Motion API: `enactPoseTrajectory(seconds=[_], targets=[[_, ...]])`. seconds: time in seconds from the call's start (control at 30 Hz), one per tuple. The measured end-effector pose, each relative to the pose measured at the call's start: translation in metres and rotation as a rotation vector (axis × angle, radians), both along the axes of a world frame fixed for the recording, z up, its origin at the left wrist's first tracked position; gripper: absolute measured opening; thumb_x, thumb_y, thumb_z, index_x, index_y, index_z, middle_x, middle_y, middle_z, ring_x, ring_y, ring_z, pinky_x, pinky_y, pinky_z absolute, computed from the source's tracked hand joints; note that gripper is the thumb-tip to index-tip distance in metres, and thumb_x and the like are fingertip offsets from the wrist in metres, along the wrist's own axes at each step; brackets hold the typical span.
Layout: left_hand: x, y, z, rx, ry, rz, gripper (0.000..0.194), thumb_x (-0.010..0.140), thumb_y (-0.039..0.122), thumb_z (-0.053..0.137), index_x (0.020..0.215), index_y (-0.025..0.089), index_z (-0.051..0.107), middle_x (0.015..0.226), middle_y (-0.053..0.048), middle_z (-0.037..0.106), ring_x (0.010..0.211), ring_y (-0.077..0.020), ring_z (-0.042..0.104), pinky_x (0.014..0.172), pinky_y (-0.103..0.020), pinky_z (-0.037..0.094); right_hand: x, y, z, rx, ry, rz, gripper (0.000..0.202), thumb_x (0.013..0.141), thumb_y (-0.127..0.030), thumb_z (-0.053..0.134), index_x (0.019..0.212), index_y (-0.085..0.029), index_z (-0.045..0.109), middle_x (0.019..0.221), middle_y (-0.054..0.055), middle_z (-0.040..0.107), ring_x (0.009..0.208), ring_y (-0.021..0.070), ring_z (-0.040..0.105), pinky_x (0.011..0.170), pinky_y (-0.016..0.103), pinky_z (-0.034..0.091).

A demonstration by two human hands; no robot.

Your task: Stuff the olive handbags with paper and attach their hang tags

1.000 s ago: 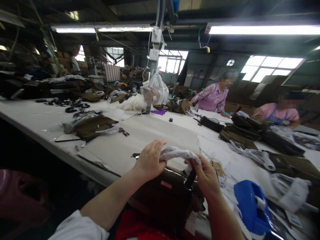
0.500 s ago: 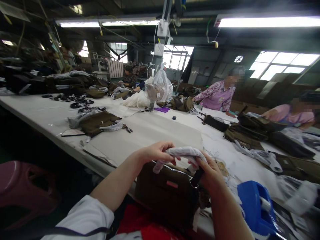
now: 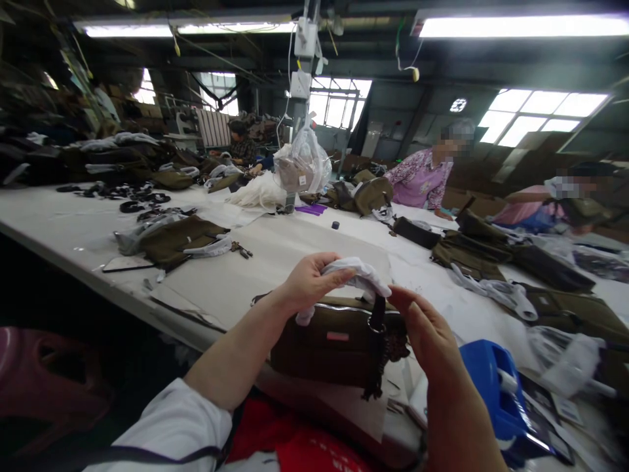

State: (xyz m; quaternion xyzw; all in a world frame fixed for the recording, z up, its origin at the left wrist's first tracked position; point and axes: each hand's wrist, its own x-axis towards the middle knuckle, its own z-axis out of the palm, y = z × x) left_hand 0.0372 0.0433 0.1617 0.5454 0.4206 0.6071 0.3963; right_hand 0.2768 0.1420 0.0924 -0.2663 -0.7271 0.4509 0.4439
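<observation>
A dark olive handbag (image 3: pixel 324 357) with a silver zip and a small reddish label is in front of me at the table's near edge. Its arched handle (image 3: pixel 361 269) is wrapped in white padding. My left hand (image 3: pixel 314 278) is closed around the left part of that handle. At the handle's right end, my right hand (image 3: pixel 422 321) has its fingers stretched out, the fingertips at or touching the wrap's end. A dark tassel-like charm (image 3: pixel 376 373) hangs from the ring below the right strap.
Another olive bag (image 3: pixel 181 241) lies on the white table (image 3: pixel 54 216) to the left. A blue plastic container (image 3: pixel 491 387) stands at my right, near several bags. Two people (image 3: pixel 422 174) work across the table on the right. A pink stool (image 3: pixel 29 367) is at lower left.
The handbag has moved up and away, showing its lower edge and charm. My right hand has loosened from the handle and shifted right. The far-right person has raised a bag.
</observation>
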Motion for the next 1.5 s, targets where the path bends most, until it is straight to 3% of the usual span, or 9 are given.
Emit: enactPoseTrajectory(seconds=[0.17, 0.3, 0.5, 0.67, 0.87, 1.03, 1.23, 1.4, 1.5], targets=[[-0.006, 0.025, -0.020, -0.062, 0.208, 0.165, 0.040, 0.068, 0.049, 0.078, 0.074, 0.013, 0.063, 0.060, 0.006, 0.047, 0.056, -0.0073, 0.039, 0.053, -0.020, 0.030, 0.011, 0.007, -0.018, -0.073, 0.039, -0.118, 0.038, 0.090, -0.054, 0.057, 0.108, -0.024, 0.071, 0.112, 0.010, 0.072, 0.106, 0.0280, 0.066, 0.096, 0.045, 0.052], [-0.008, 0.031, -0.031, -0.018, 0.254, 0.197, 0.035, 0.077, 0.047, 0.071, 0.076, 0.013, 0.065, 0.061, 0.005, 0.046, 0.057, -0.0084, 0.039, 0.055, -0.021, 0.031, 0.025, 0.006, -0.033, -0.163, -0.002, -0.224, 0.034, 0.087, -0.052, 0.062, 0.101, -0.023, 0.073, 0.105, 0.009, 0.073, 0.102, 0.0269, 0.067, 0.095, 0.045, 0.051], [-0.011, 0.028, -0.031, -0.016, 0.135, 0.209, 0.041, 0.070, 0.053, 0.077, 0.072, 0.014, 0.063, 0.057, 0.005, 0.043, 0.052, -0.0071, 0.037, 0.049, -0.020, 0.027, 0.068, 0.006, -0.046, -0.236, 0.098, -0.437, 0.029, 0.081, -0.050, 0.070, 0.089, -0.023, 0.074, 0.093, 0.004, 0.073, 0.094, 0.0216, 0.066, 0.095, 0.040, 0.048], [-0.007, 0.037, -0.039, -0.053, -0.028, 0.193, 0.052, 0.079, 0.065, 0.062, 0.065, 0.015, 0.059, 0.050, 0.006, 0.036, 0.044, -0.0058, 0.029, 0.043, -0.021, 0.022, 0.099, -0.001, -0.052, -0.253, 0.070, -0.578, 0.031, 0.078, -0.052, 0.073, 0.086, -0.022, 0.073, 0.088, 0.003, 0.072, 0.087, 0.0199, 0.065, 0.091, 0.038, 0.048], [-0.003, 0.028, -0.026, -0.065, 0.333, 0.249, 0.047, 0.085, 0.058, 0.058, 0.064, 0.016, 0.059, 0.049, 0.005, 0.041, 0.047, -0.0083, 0.037, 0.046, -0.022, 0.027, 0.114, -0.011, -0.057, -0.295, 0.023, -0.654, 0.039, 0.072, -0.057, 0.074, 0.082, -0.020, 0.072, 0.083, 0.005, 0.073, 0.084, 0.0223, 0.066, 0.084, 0.037, 0.050], [0.008, 0.018, -0.007, 0.000, 0.713, 0.369, 0.034, 0.094, 0.046, 0.049, 0.096, 0.020, 0.069, 0.074, -0.002, 0.069, 0.066, -0.0155, 0.060, 0.061, -0.024, 0.041, 0.103, -0.014, -0.057, -0.250, -0.078, -0.563, 0.038, 0.076, -0.057, 0.071, 0.082, -0.020, 0.072, 0.083, 0.007, 0.074, 0.086, 0.0255, 0.067, 0.085, 0.041, 0.051], [0.019, 0.018, -0.012, 0.098, 0.776, 0.380, 0.033, 0.097, 0.043, 0.045, 0.101, 0.021, 0.069, 0.090, -0.005, 0.073, 0.081, -0.0176, 0.065, 0.073, -0.025, 0.044, 0.067, -0.011, -0.053, -0.168, -0.101, -0.370, 0.034, 0.081, -0.051, 0.070, 0.098, -0.022, 0.070, 0.090, 0.006, 0.074, 0.088, 0.0237, 0.068, 0.086, 0.041, 0.052], [0.019, 0.012, -0.013, 0.172, 0.798, 0.450, 0.028, 0.086, 0.045, 0.063, 0.096, 0.019, 0.064, 0.082, -0.003, 0.068, 0.071, -0.0157, 0.060, 0.067, -0.025, 0.044, 0.013, 0.000, -0.010, 0.089, -0.117, -0.190, 0.040, 0.087, -0.043, 0.065, 0.122, -0.024, 0.061, 0.112, 0.007, 0.070, 0.096, 0.0217, 0.066, 0.091, 0.041, 0.052], [0.017, 0.009, -0.013, 0.314, 0.777, 0.413, 0.023, 0.088, 0.041, 0.063, 0.090, 0.019, 0.064, 0.089, -0.005, 0.068, 0.080, -0.0160, 0.061, 0.075, -0.025, 0.046, -0.021, -0.001, 0.019, 0.248, -0.170, -0.114, 0.038, 0.087, -0.040, 0.066, 0.123, -0.025, 0.060, 0.113, 0.006, 0.069, 0.098, 0.0215, 0.065, 0.091, 0.039, 0.051]])
